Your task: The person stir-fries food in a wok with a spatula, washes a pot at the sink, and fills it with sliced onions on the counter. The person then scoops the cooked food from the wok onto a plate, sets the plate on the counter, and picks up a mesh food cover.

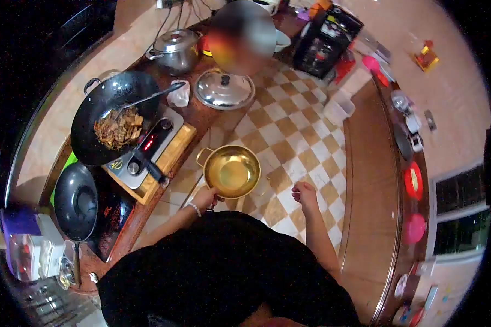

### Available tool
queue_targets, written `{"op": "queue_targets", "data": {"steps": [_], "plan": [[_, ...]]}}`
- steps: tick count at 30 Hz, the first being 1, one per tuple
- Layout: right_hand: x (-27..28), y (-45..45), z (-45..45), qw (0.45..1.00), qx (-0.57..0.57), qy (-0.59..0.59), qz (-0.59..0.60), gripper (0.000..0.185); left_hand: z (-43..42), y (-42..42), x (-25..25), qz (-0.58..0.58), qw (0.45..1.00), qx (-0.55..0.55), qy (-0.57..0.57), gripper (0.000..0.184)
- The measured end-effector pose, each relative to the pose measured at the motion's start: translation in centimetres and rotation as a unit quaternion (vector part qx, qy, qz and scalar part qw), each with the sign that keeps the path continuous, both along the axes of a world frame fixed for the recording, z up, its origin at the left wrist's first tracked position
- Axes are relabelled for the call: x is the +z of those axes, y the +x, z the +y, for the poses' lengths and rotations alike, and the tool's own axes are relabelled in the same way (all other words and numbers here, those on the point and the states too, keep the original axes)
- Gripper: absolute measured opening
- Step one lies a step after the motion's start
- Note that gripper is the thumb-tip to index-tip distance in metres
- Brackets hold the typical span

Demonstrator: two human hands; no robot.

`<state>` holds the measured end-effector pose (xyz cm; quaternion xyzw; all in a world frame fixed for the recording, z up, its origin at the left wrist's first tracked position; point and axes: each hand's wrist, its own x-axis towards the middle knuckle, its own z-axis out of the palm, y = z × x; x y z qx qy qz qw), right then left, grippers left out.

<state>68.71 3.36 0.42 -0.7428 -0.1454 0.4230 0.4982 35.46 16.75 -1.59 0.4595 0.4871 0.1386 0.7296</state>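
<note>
A golden two-handled pan (232, 171) hangs over the tiled floor, its inside facing up and nothing seen in it. My left hand (206, 198), with a bracelet at the wrist, grips its near edge. My right hand (304, 194) is apart from the pan, to its right, with the fingers curled in and nothing seen in them. To the left, a large black wok (142, 82) holds cooked food (119, 128) and a long-handled spatula (157, 95). It sits on a cooker (163, 131) with a lit red display.
Along the left counter are a second dark pan (73, 201), a steel pot (175, 52) and a domed steel lid (224, 90). A clear plastic container (339, 108) stands beyond the floor tiles (289, 131). A wooden counter side (369, 201) runs along the right.
</note>
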Motion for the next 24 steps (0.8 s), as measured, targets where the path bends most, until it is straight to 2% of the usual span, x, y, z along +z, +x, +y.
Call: {"op": "queue_targets", "data": {"steps": [2,4,5,7,9,10,12,15,18,19,20,22,23,24], "plan": [[-2.7,4.4,5.7,0.999,0.034,-0.024,-0.009,0.013,2.4,2.4,2.2,0.052,0.998,0.027,-0.006,0.027],[-5.3,8.4,12.3,0.986,0.161,-0.004,-0.045,0.011,5.0,4.1,1.1,0.053,0.997,0.05,-0.011,0.026],[-4.9,9.0,15.9,0.963,0.237,0.071,-0.109,0.01,6.0,4.5,0.4,0.053,0.997,0.054,-0.007,0.026],[-7.6,11.4,24.0,0.955,0.278,0.034,-0.1,0.014,7.7,5.9,-0.6,0.071,0.995,0.064,0.018,0.024],[-7.5,11.1,30.3,0.862,0.392,0.131,-0.293,0.028,8.4,8.4,0.8,0.011,0.979,0.205,-0.013,0.022],[-6.9,10.4,32.6,0.854,0.416,0.133,-0.282,0.028,9.1,9.5,0.7,-0.007,0.965,0.258,-0.045,0.021],[-2.1,6.4,35.8,0.843,0.51,0.106,-0.135,0.032,10.5,10.8,1.3,0.011,0.965,0.263,-0.006,0.021],[-4.0,3.5,40.5,0.798,0.582,0.133,-0.084,0.034,11.6,12.0,2.9,0.03,0.955,0.293,-0.006,0.024],[-6.2,1.8,44.4,0.817,0.541,0.158,-0.118,0.04,13.5,11.6,2.3,0.029,0.952,0.306,-0.012,0.024],[-7.3,1.7,46.2,0.806,0.564,0.128,-0.124,0.039,13.5,11.0,1.2,0.044,0.95,0.31,-0.016,0.023],[-10.3,1.4,47.8,0.821,0.539,0.142,-0.128,0.036,13.9,10.4,0.2,0.055,0.948,0.314,-0.015,0.021],[-10.6,1.0,49.0,0.838,0.483,0.175,-0.185,0.032,15.3,10.3,1.2,0.072,0.943,0.324,0.026,0.021],[-8.3,0.5,48.9,0.838,0.452,0.193,-0.238,0.03,15.9,10.4,3.1,0.129,0.943,0.305,0.028,0.022],[-7.9,0.6,49.7,0.828,0.447,0.195,-0.277,0.028,16.5,10.3,3.5,0.123,0.949,0.289,0.003,0.022]]}}
